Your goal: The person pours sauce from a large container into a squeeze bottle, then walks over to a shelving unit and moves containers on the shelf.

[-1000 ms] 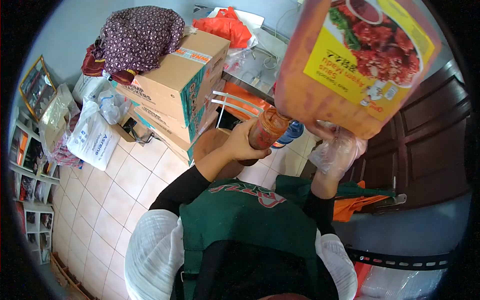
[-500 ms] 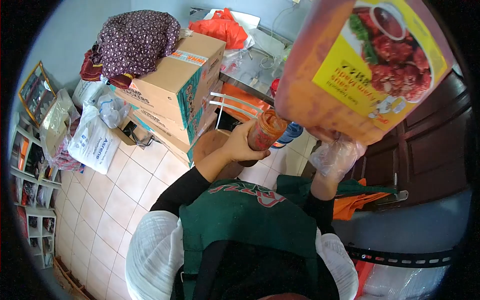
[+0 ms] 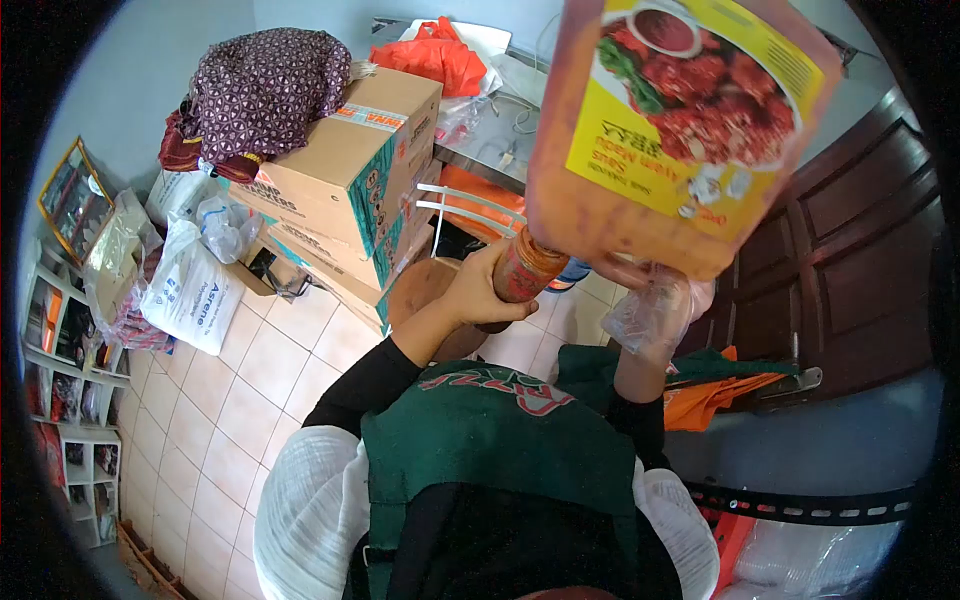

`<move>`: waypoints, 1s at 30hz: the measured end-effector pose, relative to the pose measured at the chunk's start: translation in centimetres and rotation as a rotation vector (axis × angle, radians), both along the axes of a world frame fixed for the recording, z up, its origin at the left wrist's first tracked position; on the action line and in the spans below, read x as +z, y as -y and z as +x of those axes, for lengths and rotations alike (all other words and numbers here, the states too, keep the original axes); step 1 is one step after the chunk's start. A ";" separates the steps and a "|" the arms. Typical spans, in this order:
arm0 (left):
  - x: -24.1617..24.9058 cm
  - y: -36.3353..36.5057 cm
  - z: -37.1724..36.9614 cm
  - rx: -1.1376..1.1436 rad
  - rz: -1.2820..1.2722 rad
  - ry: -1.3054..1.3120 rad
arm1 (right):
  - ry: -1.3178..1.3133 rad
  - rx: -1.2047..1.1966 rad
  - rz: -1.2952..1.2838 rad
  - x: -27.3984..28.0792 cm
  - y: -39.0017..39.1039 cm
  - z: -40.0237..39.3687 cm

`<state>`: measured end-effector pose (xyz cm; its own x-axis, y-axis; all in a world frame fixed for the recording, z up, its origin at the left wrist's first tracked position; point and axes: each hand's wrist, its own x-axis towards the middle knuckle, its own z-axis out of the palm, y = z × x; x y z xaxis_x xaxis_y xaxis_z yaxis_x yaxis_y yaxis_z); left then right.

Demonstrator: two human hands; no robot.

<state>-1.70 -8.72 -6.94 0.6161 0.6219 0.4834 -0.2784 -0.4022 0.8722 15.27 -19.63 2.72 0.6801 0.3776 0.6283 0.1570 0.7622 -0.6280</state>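
My left hand (image 3: 472, 292) is wrapped round a small clear bottle (image 3: 526, 270) smeared with red-orange sauce, its top pointing up and to the right. A large see-through jug (image 3: 625, 215) of orange-red sauce is held up at the right, its yellow label upside down. The jug's lower left corner overlaps the top of the bottle in this view. My right hand (image 3: 655, 312), in a clear plastic glove, grips the jug from below, with some fingers hidden behind it.
Stacked cardboard boxes (image 3: 350, 150) stand left of centre with a patterned cloth (image 3: 270, 95) on top. A round stool (image 3: 420, 290) is beneath my left arm. Behind is a metal table (image 3: 495, 150) with a red plastic bag (image 3: 435, 62). A dark door (image 3: 850, 230) is at the right.
The jug has shifted left in view and tilted somewhat, with my right hand moving along beneath it. My left hand and the bottle have barely moved.
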 end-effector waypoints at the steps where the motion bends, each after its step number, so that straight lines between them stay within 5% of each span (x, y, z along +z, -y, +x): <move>1: -0.1 0.1 0.0 0.000 -0.013 0.019 | 0.065 0.059 -0.020 -0.6 0.3 0.7; 10: -0.9 0.3 0.3 -0.023 -0.043 0.003 | -0.137 -0.158 -0.178 1.2 0.4 -1.0; 13: -1.5 0.2 0.8 -0.039 -0.046 -0.011 | 0.013 -0.090 -0.142 2.1 0.3 -1.0; 19: -2.6 -0.3 1.3 -0.053 -0.103 -0.011 | -0.102 -0.168 -0.295 2.7 0.4 -0.7; 22: -2.1 -0.3 1.5 -0.063 -0.114 -0.020 | -0.017 0.104 -0.104 -0.8 0.0 0.9; 30: -3.1 -1.0 2.5 -0.054 -0.100 -0.001 | -0.124 -0.073 -0.205 1.5 -1.0 0.6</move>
<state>0.82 -7.72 -10.09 0.6505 0.6328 0.4201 -0.2962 -0.2980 0.9074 15.85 -18.59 4.22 0.7773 0.4356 0.4540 0.1196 0.6061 -0.7863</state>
